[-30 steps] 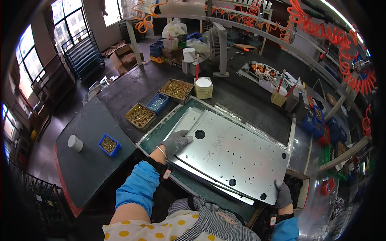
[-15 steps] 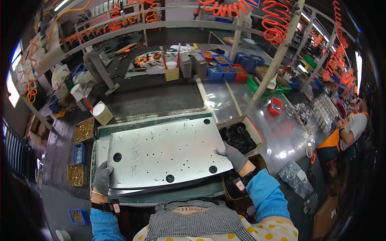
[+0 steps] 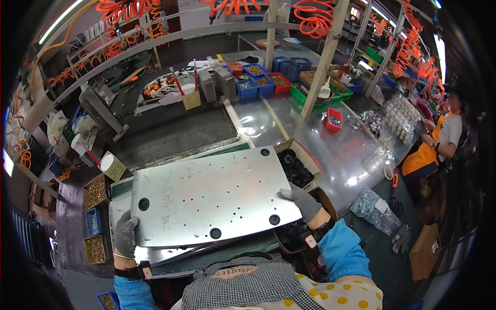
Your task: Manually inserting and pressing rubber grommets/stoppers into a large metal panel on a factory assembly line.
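Four black discs: near the corners of the bright metal panel.
Metal panel: over the dark desk, another sheet peeking out toward seven o'clock.
Left hand: gray-gloved, at the panel's eight o'clock, grip pinching the edge.
Right hand: at three o'clock, grip pinching the opposite edge, thumb on top.
Box of black parts: just beside the panel, two o'clock.
Blue tray: nine o'clock.
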### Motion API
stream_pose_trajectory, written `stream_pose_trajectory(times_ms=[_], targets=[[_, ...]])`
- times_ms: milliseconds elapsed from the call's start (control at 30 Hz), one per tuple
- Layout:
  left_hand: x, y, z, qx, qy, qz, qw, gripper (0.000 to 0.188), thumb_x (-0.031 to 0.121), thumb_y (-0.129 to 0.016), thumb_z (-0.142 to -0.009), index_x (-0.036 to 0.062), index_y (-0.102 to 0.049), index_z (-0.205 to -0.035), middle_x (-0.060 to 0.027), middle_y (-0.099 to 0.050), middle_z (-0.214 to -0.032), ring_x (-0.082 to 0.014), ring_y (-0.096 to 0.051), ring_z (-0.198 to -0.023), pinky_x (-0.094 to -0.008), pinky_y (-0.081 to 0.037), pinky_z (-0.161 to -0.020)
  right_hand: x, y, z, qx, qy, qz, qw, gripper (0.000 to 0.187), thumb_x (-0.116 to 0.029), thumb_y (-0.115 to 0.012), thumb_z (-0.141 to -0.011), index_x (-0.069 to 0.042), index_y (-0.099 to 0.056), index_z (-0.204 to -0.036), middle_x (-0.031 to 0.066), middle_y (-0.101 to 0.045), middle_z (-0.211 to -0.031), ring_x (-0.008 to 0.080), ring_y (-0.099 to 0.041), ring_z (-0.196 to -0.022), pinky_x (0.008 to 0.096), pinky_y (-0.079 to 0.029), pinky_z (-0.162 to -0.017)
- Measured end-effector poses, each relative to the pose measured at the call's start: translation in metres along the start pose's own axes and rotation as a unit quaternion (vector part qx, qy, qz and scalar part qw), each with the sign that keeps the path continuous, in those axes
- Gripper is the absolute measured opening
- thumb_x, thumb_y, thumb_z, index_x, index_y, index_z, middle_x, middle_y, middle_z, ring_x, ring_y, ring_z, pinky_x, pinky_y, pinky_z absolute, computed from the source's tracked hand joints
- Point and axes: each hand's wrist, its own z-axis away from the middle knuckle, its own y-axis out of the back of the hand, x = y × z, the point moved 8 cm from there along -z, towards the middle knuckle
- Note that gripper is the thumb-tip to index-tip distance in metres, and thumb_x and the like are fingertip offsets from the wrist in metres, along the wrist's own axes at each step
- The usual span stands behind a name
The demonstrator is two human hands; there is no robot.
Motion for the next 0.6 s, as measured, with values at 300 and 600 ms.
stream_pose_trajectory(times_ms=[300,600], targets=[[-0.004,-0.006,0.028,0.001,0.068,0.055,0.996,0.052,0.022,-0.056,-0.083,-0.0075,-0.051,-0.125,-0.0155,-0.061,-0.113,-0.0211,-0.060,-0.099,-0.0299,-0.048,-0.087,-0.020,-0.013,-0.011,-0.029,0.012,0.009,0.999,0.058,-0.013,-0.053,-0.090,0.003,-0.032,-0.141,0.0205,-0.050,-0.131,0.0261,-0.056,-0.116,0.0361,-0.047,-0.098],[0.012,-0.031,0.054,-0.075,0.067,0.167,0.981,0.074,0.026,-0.063,-0.077,-0.0091,-0.037,-0.137,-0.0205,-0.052,-0.129,-0.0290,-0.056,-0.115,-0.0364,-0.047,-0.097,-0.009,-0.007,-0.030,-0.033,-0.026,0.025,0.999,0.055,-0.016,-0.056,-0.089,0.003,-0.039,-0.137,0.0184,-0.054,-0.127,0.0251,-0.059,-0.112,0.0358,-0.047,-0.097]])
